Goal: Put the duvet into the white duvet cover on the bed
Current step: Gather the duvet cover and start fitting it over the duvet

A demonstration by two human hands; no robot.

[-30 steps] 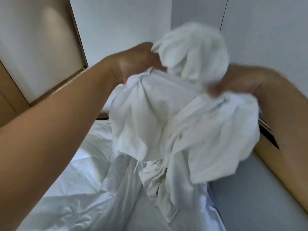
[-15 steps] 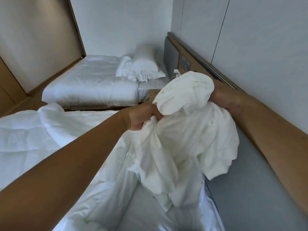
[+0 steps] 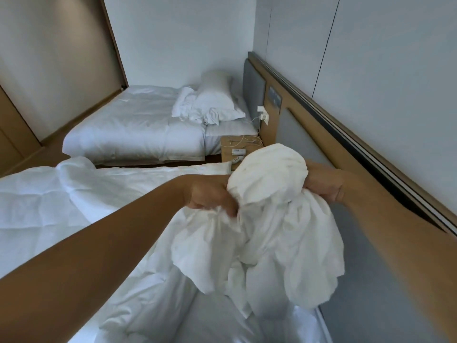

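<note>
While the quilted duvet [image 3: 61, 201] sprawls over the bed [image 3: 215, 323] from 9 to 6 o'clock, the white duvet cover [image 3: 284, 238] hangs bunched at centre. Both hands clench its fabric: left hand [image 3: 210, 196] at the bunch's 9 o'clock, right hand [image 3: 324, 184] at 2.

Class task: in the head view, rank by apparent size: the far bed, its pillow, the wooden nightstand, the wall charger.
1. far bed
2. pillow
3. wooden nightstand, though the held bedding hides part, so second versus third is unsure
4. wall charger
</note>
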